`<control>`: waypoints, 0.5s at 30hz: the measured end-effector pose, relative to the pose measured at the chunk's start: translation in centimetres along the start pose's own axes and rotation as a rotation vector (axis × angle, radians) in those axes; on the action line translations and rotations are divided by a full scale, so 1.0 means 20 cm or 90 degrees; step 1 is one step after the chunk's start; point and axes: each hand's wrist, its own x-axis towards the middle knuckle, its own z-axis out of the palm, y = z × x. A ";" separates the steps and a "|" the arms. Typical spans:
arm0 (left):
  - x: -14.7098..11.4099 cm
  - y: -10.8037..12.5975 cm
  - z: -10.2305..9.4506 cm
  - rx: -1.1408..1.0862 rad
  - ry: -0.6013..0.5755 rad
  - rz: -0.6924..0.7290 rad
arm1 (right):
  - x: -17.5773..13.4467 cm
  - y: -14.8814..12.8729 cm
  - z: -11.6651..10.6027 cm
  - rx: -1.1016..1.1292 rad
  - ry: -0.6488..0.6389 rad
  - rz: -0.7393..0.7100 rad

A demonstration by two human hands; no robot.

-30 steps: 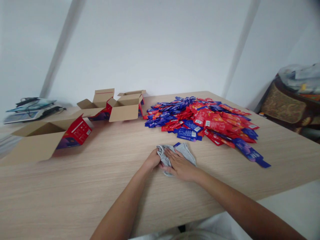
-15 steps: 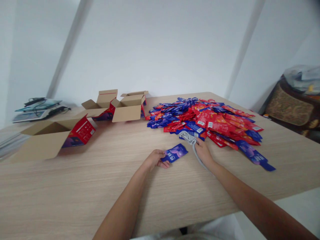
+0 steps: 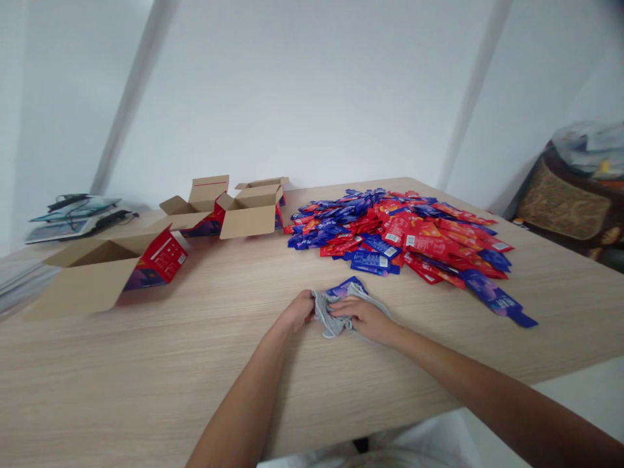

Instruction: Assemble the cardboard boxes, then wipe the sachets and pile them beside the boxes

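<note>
A blue printed packet lies low over the table, mostly covered by a crumpled grey cloth. At its left end my left hand is closed on the packet, its fingertips partly behind the cloth. Fingers bent, my right hand presses the cloth down on top of the packet. Beyond both hands spreads a big heap of red and blue packets. One loose blue packet sticks out at the heap's near right.
An opened carton with red and purple sides lies at the left. Further back stand more open cartons. Papers and a dark cable are stacked at the far left. A patterned chair bearing plastic bags is beyond the table's right edge.
My right hand has brought the grey cloth leftward from beside the heap onto the blue packet. The left hand has stayed in nearly the same place, holding the packet.
</note>
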 end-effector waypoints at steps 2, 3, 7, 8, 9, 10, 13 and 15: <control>0.01 0.00 -0.02 0.010 -0.040 -0.020 | -0.05 0.06 -0.07 0.040 0.029 0.040; 0.01 0.01 -0.02 0.008 -0.060 -0.032 | -0.07 0.09 -0.11 0.053 0.062 0.078; 0.01 0.02 -0.04 0.017 -0.063 -0.062 | -0.12 0.18 -0.19 0.082 0.304 0.266; 0.01 0.02 -0.03 0.031 -0.054 -0.065 | -0.11 0.18 -0.18 0.070 0.351 0.283; 0.01 0.02 -0.03 0.047 -0.046 -0.066 | -0.10 0.16 -0.15 0.044 0.366 0.273; 0.01 0.02 -0.02 0.068 -0.033 -0.066 | -0.08 0.13 -0.12 0.004 0.339 0.241; 0.01 0.01 -0.01 0.128 0.009 -0.062 | -0.02 0.01 -0.03 -0.158 0.077 0.085; 0.01 0.01 -0.01 0.136 0.019 -0.059 | 0.01 -0.04 0.00 -0.246 -0.031 0.058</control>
